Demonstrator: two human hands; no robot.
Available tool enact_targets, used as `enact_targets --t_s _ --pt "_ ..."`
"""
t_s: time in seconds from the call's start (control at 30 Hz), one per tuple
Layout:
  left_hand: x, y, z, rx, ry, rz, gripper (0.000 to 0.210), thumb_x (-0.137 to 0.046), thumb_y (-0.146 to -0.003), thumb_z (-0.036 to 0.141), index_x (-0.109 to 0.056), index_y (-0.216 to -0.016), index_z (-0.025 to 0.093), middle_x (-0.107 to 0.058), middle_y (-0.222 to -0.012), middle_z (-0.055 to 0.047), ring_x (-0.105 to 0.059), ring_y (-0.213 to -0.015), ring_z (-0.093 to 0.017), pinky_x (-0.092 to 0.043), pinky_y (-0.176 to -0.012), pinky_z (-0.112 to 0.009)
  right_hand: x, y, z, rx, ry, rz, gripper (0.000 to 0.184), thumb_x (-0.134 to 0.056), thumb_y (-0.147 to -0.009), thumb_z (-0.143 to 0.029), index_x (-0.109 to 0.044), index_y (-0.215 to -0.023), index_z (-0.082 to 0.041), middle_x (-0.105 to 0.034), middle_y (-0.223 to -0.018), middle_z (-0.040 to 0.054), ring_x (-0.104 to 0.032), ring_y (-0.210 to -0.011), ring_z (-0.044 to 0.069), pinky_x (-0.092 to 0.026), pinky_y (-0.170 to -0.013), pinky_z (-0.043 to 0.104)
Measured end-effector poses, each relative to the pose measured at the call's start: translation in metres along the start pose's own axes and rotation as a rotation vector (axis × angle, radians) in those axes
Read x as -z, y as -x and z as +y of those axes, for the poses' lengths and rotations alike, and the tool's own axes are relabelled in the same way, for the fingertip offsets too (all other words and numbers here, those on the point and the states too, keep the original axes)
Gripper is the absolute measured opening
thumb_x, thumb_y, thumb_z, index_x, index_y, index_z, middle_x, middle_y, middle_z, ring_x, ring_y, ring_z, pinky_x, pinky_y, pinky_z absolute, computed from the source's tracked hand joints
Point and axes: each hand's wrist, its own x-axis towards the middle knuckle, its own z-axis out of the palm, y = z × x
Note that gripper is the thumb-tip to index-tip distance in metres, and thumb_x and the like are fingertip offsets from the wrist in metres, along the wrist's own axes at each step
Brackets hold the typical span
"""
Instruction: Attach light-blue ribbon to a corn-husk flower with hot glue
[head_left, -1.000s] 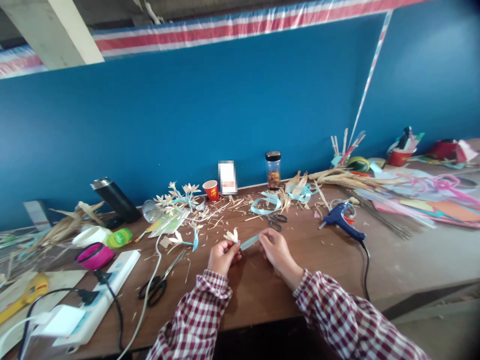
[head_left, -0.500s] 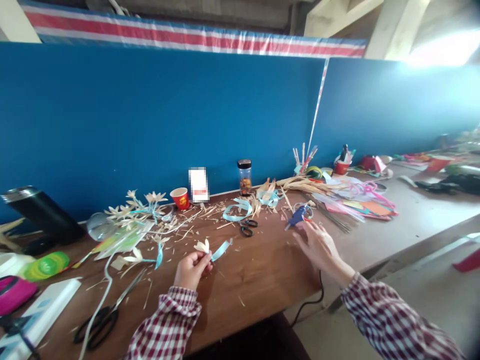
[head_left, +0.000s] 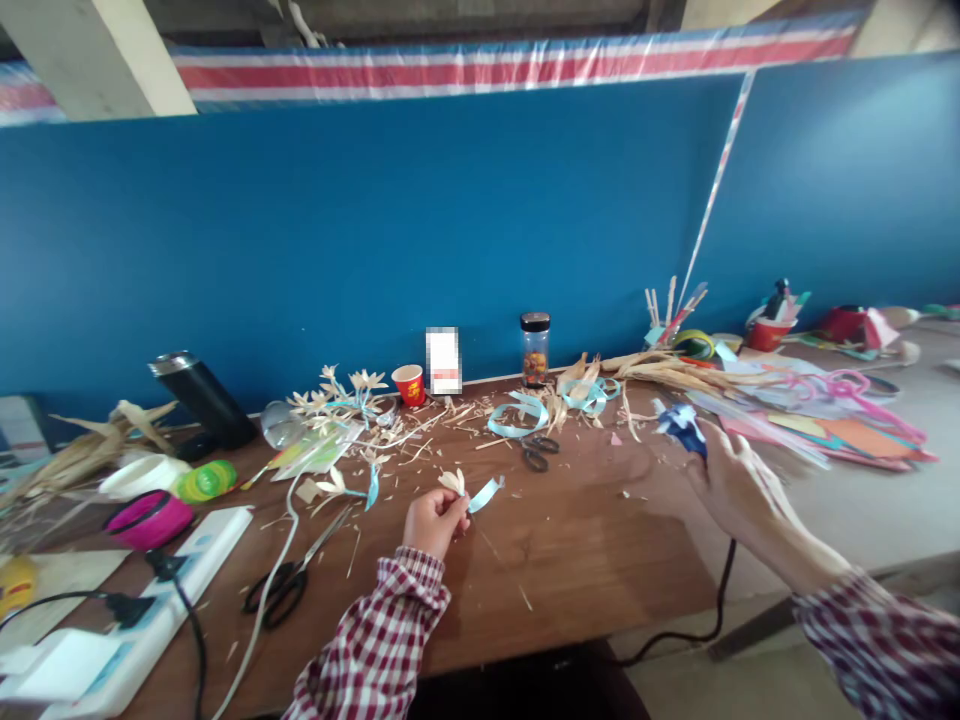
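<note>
Head view, with clock places told from the left hand (head_left: 435, 522). Held a pale flower (head_left: 453, 483) in that hand, pinched narrow between thumb and finger, at one o'clock just above the brown table (head_left: 592, 570). Saw a short light blue ribbon (head_left: 486, 495) coming out by the same pinch, with the loose end at two o'clock. Had the left arm slanting in from seven o'clock, in a red-and-white check sleeve (head_left: 375, 630).

Had the right hand (head_left: 739, 490) well apart at three o'clock, back of the hand up, with the arm slanting in from four. Had it wrapped over the handle end of a blue glue gun (head_left: 681, 427), with the nose pointing to ten o'clock. Could not see the fingertips there.

Saw a red paper cup (head_left: 409, 386) at twelve o'clock by the blue wall (head_left: 420, 220), but could not see to the bottom. Saw an upright clear jar (head_left: 535, 350) with a black lid at one o'clock, with orange bits low inside. Saw another red cup (head_left: 771, 336) far off at two, full of black and bright things. Saw a black bottle (head_left: 206, 402) leaning at ten, just beside a clear cup (head_left: 280, 425), and a white bowl (head_left: 139, 480) near nine.
</note>
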Motion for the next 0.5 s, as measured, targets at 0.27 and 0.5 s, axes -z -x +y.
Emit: enact_targets --t_s 0.27,0.5 --pt "-0.004 0.004 0.009 -0.040 -0.164 -0.014 0.016 -0.062 -0.066 0.032 -0.062 -0.068 0.016 -0.060 -0.048 0.002 -0.060 -0.047 -0.014 -0.042 -0.045 -0.020 0.008 0.018 -0.032 -0.105 -0.869 -0.218 0.029 -0.042 -0.086 -0.049 -0.049 -0.088 -0.021 -0.048 -0.057 -0.0024 -0.051 -0.049 0.015 -0.043 -0.049 0.027" --pt "-0.006 0.005 0.011 -0.009 -0.164 0.034 0.014 -0.064 -0.064 0.028 -0.062 -0.071 0.015 -0.064 -0.054 0.001 -0.061 -0.047 -0.013 -0.046 -0.046 -0.020 0.026 0.000 -0.035 0.008 -0.573 -0.120 0.027 -0.042 -0.084 -0.046 -0.050 -0.077 -0.021 -0.054 -0.061 0.0009 -0.052 -0.054 0.017 -0.041 -0.054 0.028"
